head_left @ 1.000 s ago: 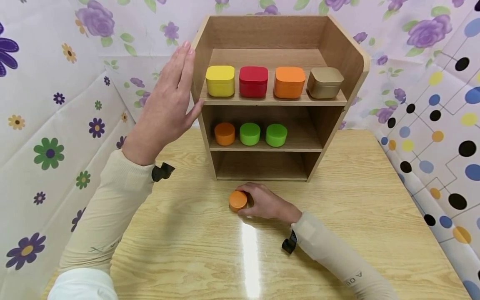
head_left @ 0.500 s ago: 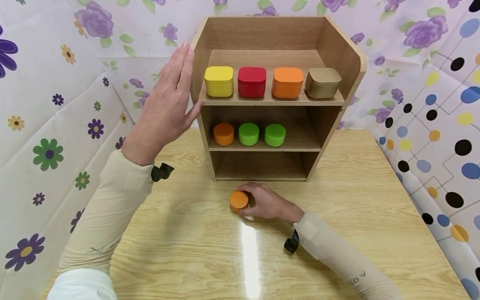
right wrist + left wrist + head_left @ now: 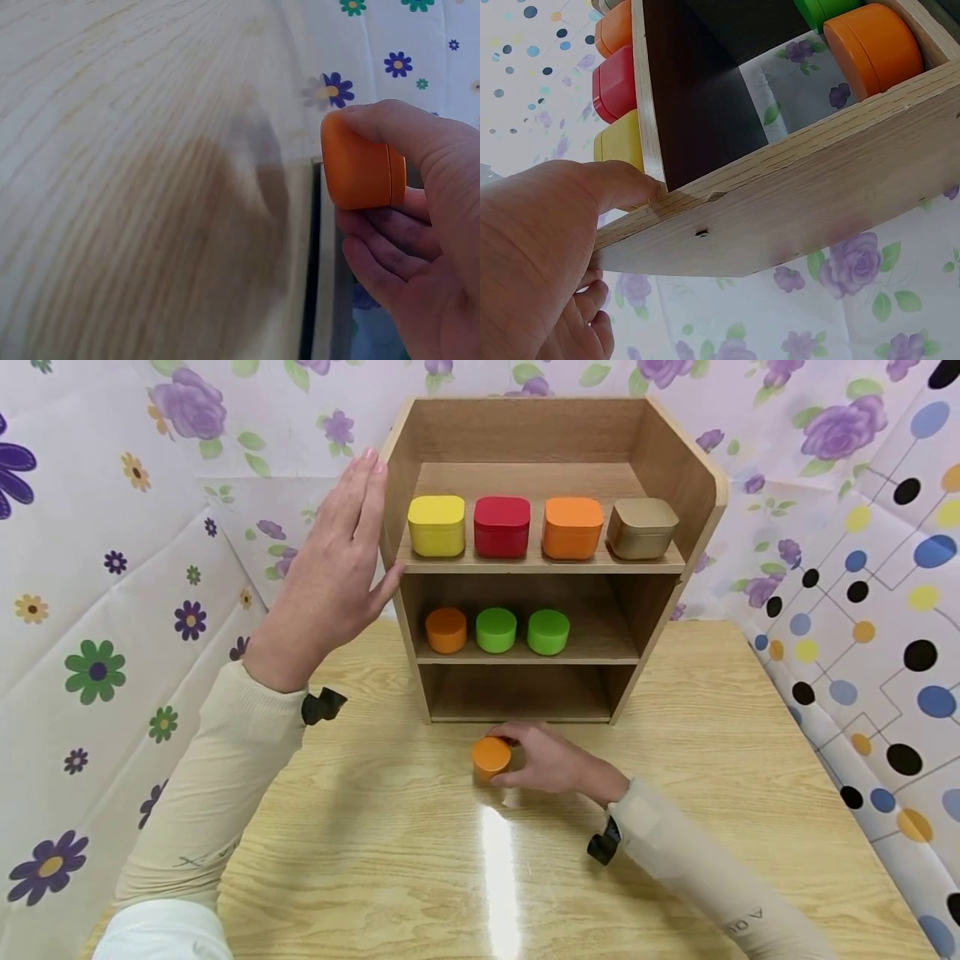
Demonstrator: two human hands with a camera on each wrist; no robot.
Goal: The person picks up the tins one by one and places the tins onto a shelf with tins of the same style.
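Note:
My right hand (image 3: 555, 762) pinches a small orange round lidded box (image 3: 491, 755) between thumb and fingers, in front of the wooden shelf unit (image 3: 525, 435). In the right wrist view, the thumb lies on one side of this orange box (image 3: 356, 169) and the fingers on the other, and it shows above the table surface. My left hand (image 3: 326, 560) rests against the unit's left side panel, fingers straight and pointing up. In the left wrist view, the thumb of my left hand (image 3: 536, 240) touches the panel's front edge.
Yellow (image 3: 437, 527), red (image 3: 502, 527), orange (image 3: 572, 528) and brown (image 3: 642, 529) rounded-square boxes line the top shelf. One orange round box (image 3: 446, 631) and two green round boxes (image 3: 496, 630) stand on the middle shelf. Patterned cloth (image 3: 90, 568) surrounds the table (image 3: 390, 860).
My right hand has shifted slightly right and toward the shelf unit with the orange box, which now appears raised. My left hand stays against the side panel.

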